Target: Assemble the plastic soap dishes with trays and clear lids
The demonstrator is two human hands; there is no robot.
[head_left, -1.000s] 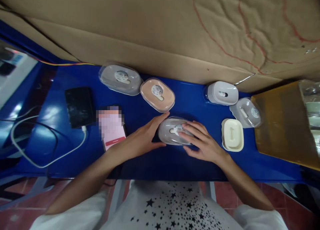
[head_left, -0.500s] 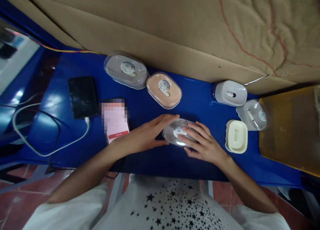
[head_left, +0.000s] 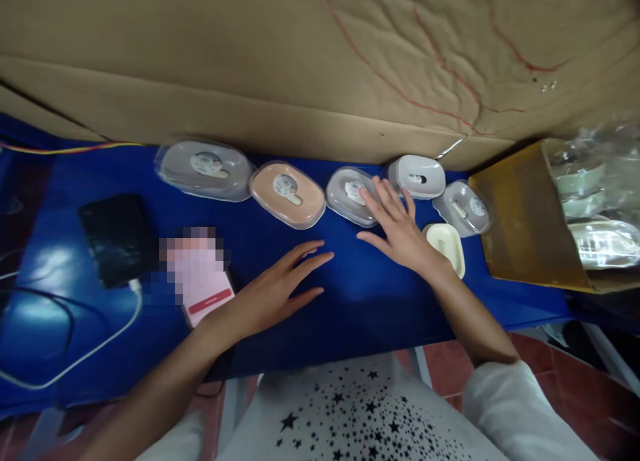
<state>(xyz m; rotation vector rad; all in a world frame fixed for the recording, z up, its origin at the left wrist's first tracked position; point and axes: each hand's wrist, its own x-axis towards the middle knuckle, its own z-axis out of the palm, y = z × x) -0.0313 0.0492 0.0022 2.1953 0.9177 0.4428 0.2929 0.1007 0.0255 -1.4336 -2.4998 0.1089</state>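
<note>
My right hand (head_left: 397, 231), fingers spread, reaches over the right side of a grey oval plastic box (head_left: 343, 197) with a clear lid and a round label. Its fingertips overlap the lid's edge; I cannot tell if they touch. My left hand (head_left: 285, 284) hovers above the table's front half, fingers stretched apart, holding nothing. Left of the grey box is a peach oval box (head_left: 270, 194) with a similar lid and label. Farther left stands a larger grey lidded box (head_left: 175, 171). A small cream dish (head_left: 445, 241) lies partly behind my right wrist.
A whitish box (head_left: 423, 171) and a clear-lidded grey dish (head_left: 463, 214) stand at the back right. Beside them, an open carton (head_left: 530, 221) holds bagged items. A phone (head_left: 205, 281) and a black device (head_left: 113, 237) with a white cable lie left on the blue table (head_left: 360, 301).
The grey box has gone from between both hands to the back row, right of the peach box. My left hand has come off it. The view has shifted right.
</note>
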